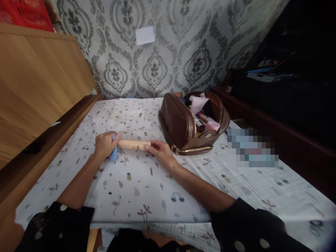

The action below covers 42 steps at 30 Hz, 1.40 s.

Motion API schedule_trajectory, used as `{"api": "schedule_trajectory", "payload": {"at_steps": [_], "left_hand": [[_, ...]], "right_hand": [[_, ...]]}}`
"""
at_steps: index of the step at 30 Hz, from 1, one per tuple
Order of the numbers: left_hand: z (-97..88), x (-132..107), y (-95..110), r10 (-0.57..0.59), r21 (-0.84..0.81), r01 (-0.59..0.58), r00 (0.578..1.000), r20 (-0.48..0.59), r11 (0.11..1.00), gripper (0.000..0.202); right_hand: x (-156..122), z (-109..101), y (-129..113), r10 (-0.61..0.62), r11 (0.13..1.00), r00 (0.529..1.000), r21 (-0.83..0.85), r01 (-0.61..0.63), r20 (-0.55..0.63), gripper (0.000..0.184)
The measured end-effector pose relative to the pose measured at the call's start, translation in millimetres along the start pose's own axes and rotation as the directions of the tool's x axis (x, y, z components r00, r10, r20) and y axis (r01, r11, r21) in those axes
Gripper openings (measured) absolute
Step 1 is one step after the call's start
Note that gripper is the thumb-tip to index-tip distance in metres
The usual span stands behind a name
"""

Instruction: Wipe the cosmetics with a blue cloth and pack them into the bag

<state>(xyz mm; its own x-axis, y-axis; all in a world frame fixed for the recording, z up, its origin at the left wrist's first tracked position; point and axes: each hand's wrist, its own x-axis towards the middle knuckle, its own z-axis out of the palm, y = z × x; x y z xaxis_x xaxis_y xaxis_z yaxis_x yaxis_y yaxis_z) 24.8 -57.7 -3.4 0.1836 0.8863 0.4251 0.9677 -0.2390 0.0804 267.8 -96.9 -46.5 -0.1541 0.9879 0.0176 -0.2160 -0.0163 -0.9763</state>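
A beige cosmetic tube [131, 144] with small dark print lies level between my two hands, just above the patterned cloth. My right hand [164, 155] pinches its right end between thumb and fingers. Closed around a small blue cloth [113, 154], my left hand [105, 144] is at the tube's left end; the cloth appears to touch that end. To the right of my hands stands a brown cosmetic bag [174, 120], unzipped on top. Inside it are a pale pink tube [198, 104], a pink item [212, 126] and several other cosmetics.
A white printed cloth [141, 189] covers the table. Wooden furniture [44, 66] borders it on the left, with a red basket [31, 14] on top. Patterned wallpaper [154, 70] rises behind. A blurred-out item [252, 148] lies right of the bag, near a dark edge.
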Motion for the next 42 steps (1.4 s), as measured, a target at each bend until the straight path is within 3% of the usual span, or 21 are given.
{"api": "schedule_trajectory", "payload": {"at_steps": [4, 7, 9, 11, 13, 14, 16, 18, 22, 25, 28, 31, 35, 37, 40, 42], "left_hand": [[-16.0, 7, -2, -0.069, 0.005, 0.070, 0.987, -0.145, 0.998, 0.047], [-31.4, 12, 13, -0.159, -0.114, 0.136, 0.960, -0.229, 0.984, 0.050], [-36.2, 11, 36, -0.126, -0.232, 0.092, 0.983, -0.135, 0.968, 0.051], [-34.2, 7, 62, 0.017, -0.291, -0.015, 1.000, 0.003, 0.957, 0.050], [-26.7, 2, 80, 0.218, -0.307, -0.169, 0.967, 0.133, 0.937, 0.050], [-21.9, 0, 83, 0.262, -0.305, -0.202, 0.950, 0.169, 0.931, 0.050], [-12.2, -2, 77, 0.249, -0.290, -0.184, 0.947, 0.202, 0.939, 0.051], [-4.1, -2, 59, 0.193, -0.278, -0.134, 0.961, 0.199, 0.951, 0.051], [4.9, -2, 24, 0.199, -0.292, -0.144, 0.966, 0.167, 0.945, 0.047], [7.5, -4, 18, 0.181, -0.285, -0.141, 0.976, 0.118, 0.948, 0.044], [6.9, -5, 19, 0.155, -0.249, -0.138, 0.987, 0.047, 0.958, 0.043], [1.4, -5, 23, 0.138, -0.180, -0.132, 0.990, 0.022, 0.975, 0.043], [-10.9, -7, 43, 0.085, -0.069, -0.085, 0.996, -0.009, 0.994, 0.045], [-15.8, -10, 61, 0.133, -0.087, -0.134, 0.991, -0.017, 0.987, 0.044], [-19.1, -13, 81, 0.247, -0.164, -0.226, 0.961, 0.121, 0.960, 0.047], [-19.3, -13, 80, 0.236, -0.195, -0.188, 0.936, 0.260, 0.963, 0.051]], "right_hand": [[1, -4, -4, -0.112, 0.992, 0.994, -0.052, 0.112, 0.012, 0.043], [-1, -4, -3, -0.233, 0.959, 0.970, -0.153, 0.240, 0.065, 0.041], [-4, -3, -1, -0.293, 0.924, 0.949, -0.221, 0.312, 0.114, 0.038], [-6, -2, 1, -0.332, 0.890, 0.932, -0.278, 0.361, 0.145, 0.035], [-8, -2, 2, -0.349, 0.868, 0.926, -0.324, 0.376, 0.142, 0.033], [-8, -2, 2, -0.344, 0.865, 0.929, -0.339, 0.370, 0.137, 0.033], [-8, -2, 2, -0.319, 0.873, 0.940, -0.349, 0.340, 0.119, 0.032], [-6, -3, 2, -0.287, 0.891, 0.952, -0.335, 0.307, 0.109, 0.030], [-4, -3, 2, -0.232, 0.919, 0.966, -0.302, 0.255, 0.110, 0.026], [-2, -4, 5, -0.156, 0.945, 0.984, -0.277, 0.175, 0.090, 0.038], [1, -6, 10, -0.092, 0.958, 0.991, -0.263, 0.113, 0.092, 0.044], [2, -8, 12, -0.091, 0.950, 0.989, -0.289, 0.120, 0.114, 0.036], [-3, -7, 5, -0.189, 0.894, 0.974, -0.387, 0.225, 0.128, 0.027], [-7, -6, 1, -0.272, 0.837, 0.946, -0.442, 0.322, 0.174, 0.025], [-13, -5, -3, -0.388, 0.716, 0.877, -0.506, 0.480, 0.284, 0.020], [-14, -5, -3, -0.427, 0.653, 0.842, -0.532, 0.539, 0.329, 0.021]]}}
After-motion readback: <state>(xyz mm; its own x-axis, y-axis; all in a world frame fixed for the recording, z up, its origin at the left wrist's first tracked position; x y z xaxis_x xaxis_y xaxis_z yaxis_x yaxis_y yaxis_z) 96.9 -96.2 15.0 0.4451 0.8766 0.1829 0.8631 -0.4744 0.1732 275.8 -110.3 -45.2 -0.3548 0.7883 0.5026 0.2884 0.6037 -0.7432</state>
